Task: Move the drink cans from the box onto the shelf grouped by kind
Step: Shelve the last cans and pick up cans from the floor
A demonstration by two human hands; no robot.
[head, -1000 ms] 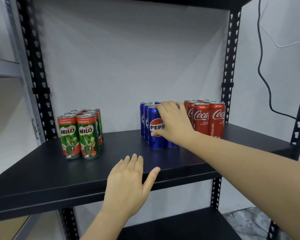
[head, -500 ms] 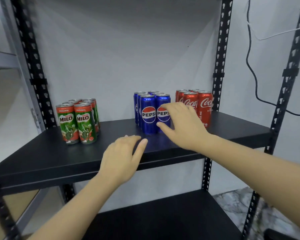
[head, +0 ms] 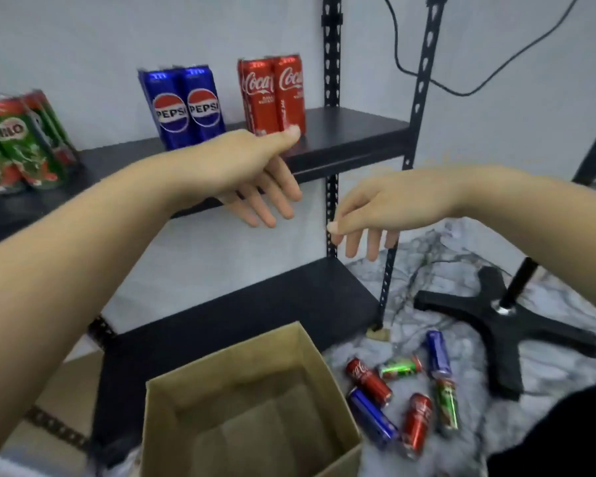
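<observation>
On the black shelf stand three groups: green Milo cans at the left, blue Pepsi cans in the middle, red Coca-Cola cans at the right. My left hand hangs open in front of the shelf edge, fingers pointing down, holding nothing. My right hand is open too, to its right and lower. The cardboard box sits below on the floor and looks empty inside. Several loose cans, red, blue and green, lie on the floor right of the box.
A lower black shelf sits behind the box. A black cross-shaped stand base rests on the marble floor at the right. A black cable hangs on the wall. Upright shelf posts flank the right end.
My view has swung down and right, bringing the box and floor cans into sight. My right hand left the Pepsi cans and dropped away; my left hand lifted off the shelf edge.
</observation>
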